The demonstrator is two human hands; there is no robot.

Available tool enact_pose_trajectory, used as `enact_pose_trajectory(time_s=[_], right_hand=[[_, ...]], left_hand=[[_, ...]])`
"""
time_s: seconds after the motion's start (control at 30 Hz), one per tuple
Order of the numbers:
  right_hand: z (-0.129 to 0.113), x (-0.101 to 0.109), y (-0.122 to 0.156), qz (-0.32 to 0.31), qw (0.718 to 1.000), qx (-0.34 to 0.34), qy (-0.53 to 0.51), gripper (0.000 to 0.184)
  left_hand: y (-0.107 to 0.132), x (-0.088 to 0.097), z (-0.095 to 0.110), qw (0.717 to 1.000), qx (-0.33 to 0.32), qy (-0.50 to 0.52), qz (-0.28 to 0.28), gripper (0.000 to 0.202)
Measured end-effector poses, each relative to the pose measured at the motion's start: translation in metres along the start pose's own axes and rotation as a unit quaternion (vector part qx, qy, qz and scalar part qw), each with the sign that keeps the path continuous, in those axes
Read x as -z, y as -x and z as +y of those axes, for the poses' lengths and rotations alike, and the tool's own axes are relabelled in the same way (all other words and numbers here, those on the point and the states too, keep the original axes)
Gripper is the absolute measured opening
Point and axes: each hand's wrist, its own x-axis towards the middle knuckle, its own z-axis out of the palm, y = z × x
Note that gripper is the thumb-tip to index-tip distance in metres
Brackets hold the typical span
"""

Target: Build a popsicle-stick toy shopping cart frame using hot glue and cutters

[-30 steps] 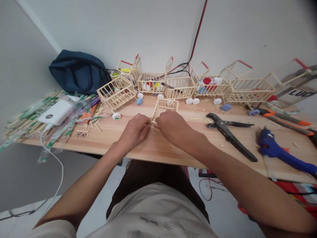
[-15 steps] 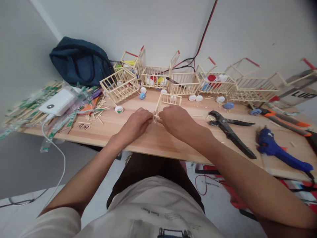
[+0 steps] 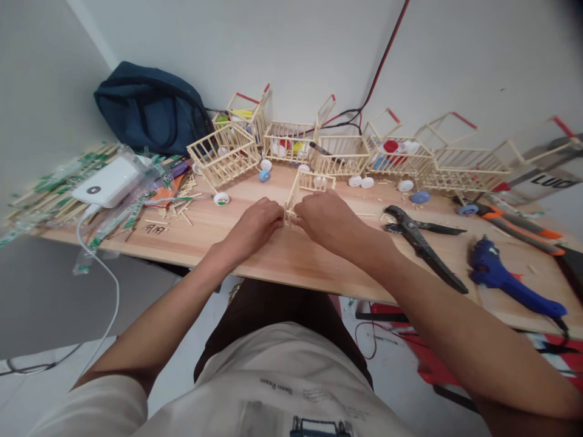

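Head view: left hand [image 3: 260,223] and right hand [image 3: 325,220] fingers curled, grip hidden; stick frame [image 3: 293,189] between and beyond fingertips. Probably light, stiff, fragile; hold near corner joints.

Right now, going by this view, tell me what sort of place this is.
Probably a small craft workbench against a wall: miniature shopping carts built from thin sticks line its back, a blue glue gun lies at the right, and short cut sticks are scattered at the left.
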Motion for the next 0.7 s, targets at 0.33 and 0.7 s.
enact_pose_trajectory(time_s=[0.33,0.7], right_hand=[[-0.0020,-0.0032,0.0015,0.012,1.000,-0.008,-0.004,0.028],[-0.0043,-0.0069,-0.0008,-0.004,1.000,-0.012,0.007,0.030]], left_hand=[[-0.0009,-0.0008,0.0012,1.000,-0.002,-0.011,0.003,0.015],[-0.0015,-0.0022,0.0023,1.000,0.004,-0.029,-0.010,0.017]])
